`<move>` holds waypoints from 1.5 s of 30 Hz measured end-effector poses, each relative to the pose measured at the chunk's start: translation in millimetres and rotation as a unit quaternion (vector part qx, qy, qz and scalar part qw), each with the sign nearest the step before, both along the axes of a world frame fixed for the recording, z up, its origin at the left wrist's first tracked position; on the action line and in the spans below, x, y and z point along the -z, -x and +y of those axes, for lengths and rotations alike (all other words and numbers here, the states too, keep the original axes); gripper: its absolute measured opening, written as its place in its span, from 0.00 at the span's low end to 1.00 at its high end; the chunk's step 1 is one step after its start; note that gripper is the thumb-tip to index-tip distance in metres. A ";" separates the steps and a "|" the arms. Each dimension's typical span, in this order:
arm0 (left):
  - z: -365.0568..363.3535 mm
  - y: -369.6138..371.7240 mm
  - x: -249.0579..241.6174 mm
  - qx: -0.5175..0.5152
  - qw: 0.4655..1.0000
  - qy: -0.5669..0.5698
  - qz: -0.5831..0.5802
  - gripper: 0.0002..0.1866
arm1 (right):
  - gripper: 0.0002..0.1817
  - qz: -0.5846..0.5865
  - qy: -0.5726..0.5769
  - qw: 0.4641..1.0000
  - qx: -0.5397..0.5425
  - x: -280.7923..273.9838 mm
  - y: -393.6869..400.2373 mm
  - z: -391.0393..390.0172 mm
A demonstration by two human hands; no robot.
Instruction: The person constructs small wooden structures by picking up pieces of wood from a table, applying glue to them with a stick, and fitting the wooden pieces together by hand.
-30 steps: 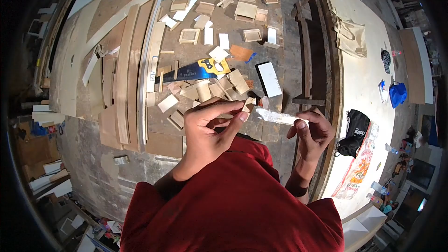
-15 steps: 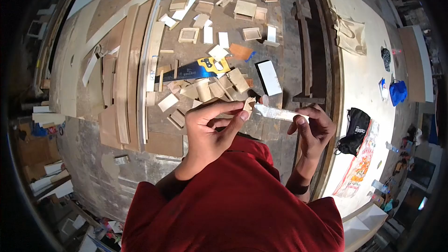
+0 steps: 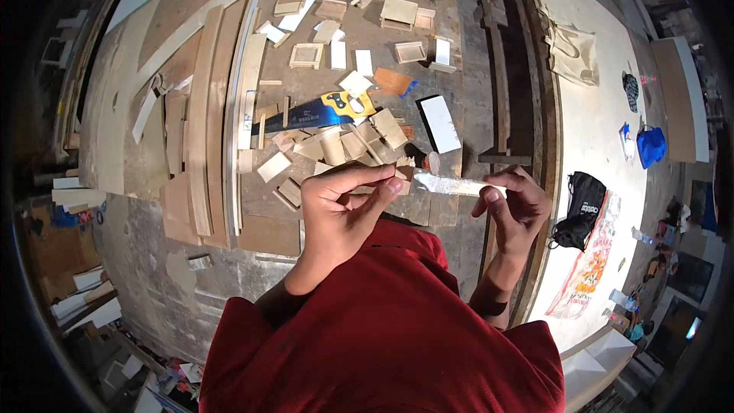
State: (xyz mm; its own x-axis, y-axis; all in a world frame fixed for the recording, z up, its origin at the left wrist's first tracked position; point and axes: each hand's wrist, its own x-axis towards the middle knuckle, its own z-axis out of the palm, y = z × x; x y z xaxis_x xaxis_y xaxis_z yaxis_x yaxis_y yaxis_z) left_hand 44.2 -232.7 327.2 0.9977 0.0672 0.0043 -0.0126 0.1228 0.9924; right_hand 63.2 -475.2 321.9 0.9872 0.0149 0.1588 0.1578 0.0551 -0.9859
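Between the thumb and fingers of my left hand [image 3: 342,210] is a small wooden piece [image 3: 404,177], partly hidden by the fingertips. My right hand [image 3: 517,210] pinches one end of a flat pale stick [image 3: 453,185] smeared with something white and shiny. The stick's whitish far end comes right up to the wooden piece. Just beyond the hands stands a small round container [image 3: 432,162], partly covered in this view. Wooden offcuts [image 3: 332,145] lie in a pile in front of my left hand.
A handsaw [image 3: 325,112] with a yellow handle lies on the worktable [image 3: 367,38]. Small wooden frames [image 3: 306,56] and a white block [image 3: 440,124] are spread around it. Long boards [image 3: 202,118] run along the left. A pale tabletop on the right holds a black drawstring bag [image 3: 581,210].
The small wooden piece in my left hand has tilted a little, and the stick's tip has moved slightly left against it. Both hands keep their grip.
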 end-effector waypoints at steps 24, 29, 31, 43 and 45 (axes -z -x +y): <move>5.4 -3.5 -12.1 0.005 0.998 -0.057 0.003 0.11 | 0.07 -0.004 0.048 0.999 -0.018 0.3 -9.5 3.6; 5.8 -4.2 -12.0 0.003 0.997 -0.076 0.000 0.11 | 0.07 0.004 0.006 1.000 -0.008 -3.2 -9.3 2.1; 4.2 -3.7 -12.2 0.005 0.997 -0.077 -0.003 0.10 | 0.07 0.008 0.017 1.000 -0.004 -3.3 -11.8 2.5; 8.1 -6.3 -6.4 0.002 0.999 -0.019 0.031 0.10 | 0.08 0.022 -0.030 0.999 0.035 -9.2 5.5 -3.0; 10.3 -7.8 0.1 0.018 1.000 0.019 0.015 0.10 | 0.08 -0.022 -0.034 0.999 0.012 -0.1 0.2 -14.5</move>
State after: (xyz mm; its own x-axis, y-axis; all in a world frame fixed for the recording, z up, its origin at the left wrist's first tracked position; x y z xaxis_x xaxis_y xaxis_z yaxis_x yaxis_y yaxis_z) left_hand 52.0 -222.5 327.2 0.9991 0.0308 -0.0281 0.0228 0.1595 0.9869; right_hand 63.0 -489.7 322.0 0.9790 -0.0208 0.2026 0.2036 0.1169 -0.9720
